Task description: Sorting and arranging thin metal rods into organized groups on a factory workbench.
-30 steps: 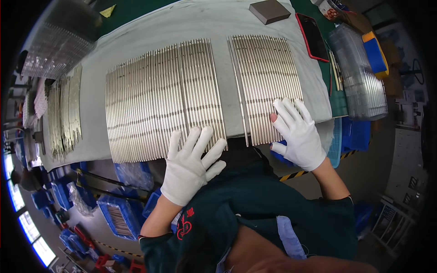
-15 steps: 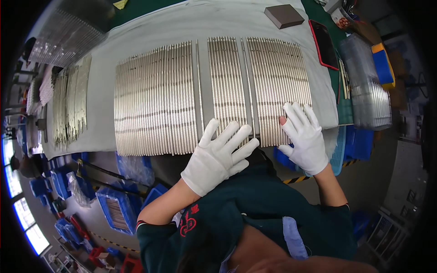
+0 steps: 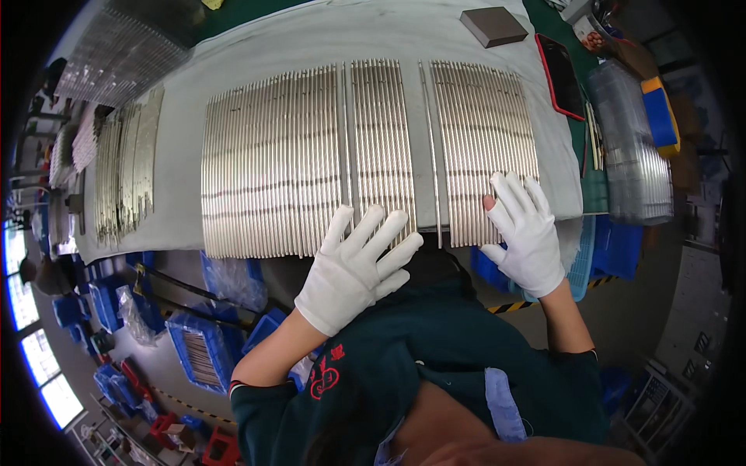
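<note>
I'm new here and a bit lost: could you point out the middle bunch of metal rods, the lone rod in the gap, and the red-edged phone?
Middle bunch of rods [image 3: 381, 140], head view, centre of the bunch.
Lone rod [image 3: 430, 147], head view, mid-length.
Red-edged phone [image 3: 561, 76], head view, dark screen.

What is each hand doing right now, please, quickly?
Left hand: open, fingers spread flat on the middle group of metal rods.
Right hand: open, flat on the right group of rods.
</note>
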`<state>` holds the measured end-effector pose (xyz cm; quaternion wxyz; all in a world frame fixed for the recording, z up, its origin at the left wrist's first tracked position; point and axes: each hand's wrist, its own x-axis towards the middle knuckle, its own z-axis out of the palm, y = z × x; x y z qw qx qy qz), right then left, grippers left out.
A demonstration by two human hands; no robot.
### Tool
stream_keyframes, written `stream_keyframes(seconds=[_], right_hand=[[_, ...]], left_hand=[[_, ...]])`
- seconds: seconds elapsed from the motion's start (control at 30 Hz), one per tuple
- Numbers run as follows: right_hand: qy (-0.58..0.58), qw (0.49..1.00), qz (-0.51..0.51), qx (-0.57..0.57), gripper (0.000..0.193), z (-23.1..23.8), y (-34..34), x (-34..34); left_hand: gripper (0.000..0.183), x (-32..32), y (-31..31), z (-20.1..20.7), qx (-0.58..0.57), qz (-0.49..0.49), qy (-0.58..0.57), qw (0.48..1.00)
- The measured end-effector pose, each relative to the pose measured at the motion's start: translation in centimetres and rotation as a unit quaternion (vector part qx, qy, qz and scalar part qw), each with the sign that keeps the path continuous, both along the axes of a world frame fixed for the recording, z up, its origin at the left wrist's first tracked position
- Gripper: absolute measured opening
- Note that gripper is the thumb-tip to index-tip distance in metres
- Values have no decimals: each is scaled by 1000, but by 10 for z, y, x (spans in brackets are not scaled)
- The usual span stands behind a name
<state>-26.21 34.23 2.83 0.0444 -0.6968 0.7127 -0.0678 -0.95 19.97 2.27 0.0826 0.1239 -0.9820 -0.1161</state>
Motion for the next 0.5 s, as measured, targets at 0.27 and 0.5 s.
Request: stream_keyframes(seconds=[0.27,0.5], right_hand=[[-6,1000,15,-22,72,-3,-1,0],[0,1000,10,-16,68,-3,-1,-1]], left_hand=[[48,-20,5,-5,13,-44,38,998],[48,5,0,-2,-18,5,-12,1000]])
